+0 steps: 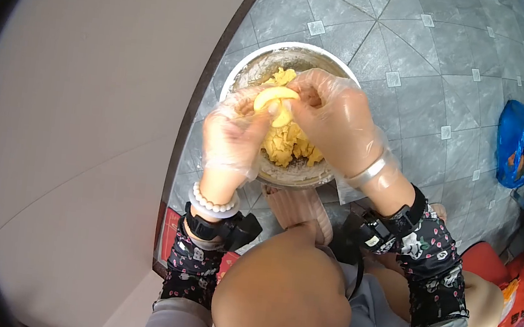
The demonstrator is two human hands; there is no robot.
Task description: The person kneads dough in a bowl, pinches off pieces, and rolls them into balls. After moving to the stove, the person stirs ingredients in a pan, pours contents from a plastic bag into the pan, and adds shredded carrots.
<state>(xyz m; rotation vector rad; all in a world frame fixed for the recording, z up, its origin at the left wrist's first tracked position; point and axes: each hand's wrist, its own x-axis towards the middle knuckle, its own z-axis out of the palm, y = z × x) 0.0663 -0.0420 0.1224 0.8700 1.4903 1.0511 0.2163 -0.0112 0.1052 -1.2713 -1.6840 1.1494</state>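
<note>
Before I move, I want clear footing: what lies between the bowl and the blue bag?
Bare grey floor tiles, in the head view. The right hand hides part of the stretch beside the bowl, not near the blue bag.

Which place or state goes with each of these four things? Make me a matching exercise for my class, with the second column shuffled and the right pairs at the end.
Column one
1. blue bag
2. bead bracelet
3. bowl
4. curved yellow piece

Column two
A. between the fingers of the left hand and right hand
B. below the two hands, with yellow lumps inside
C. at the far right of the picture
D. around the left wrist

Right pairs: 1-C, 2-D, 3-B, 4-A
</note>
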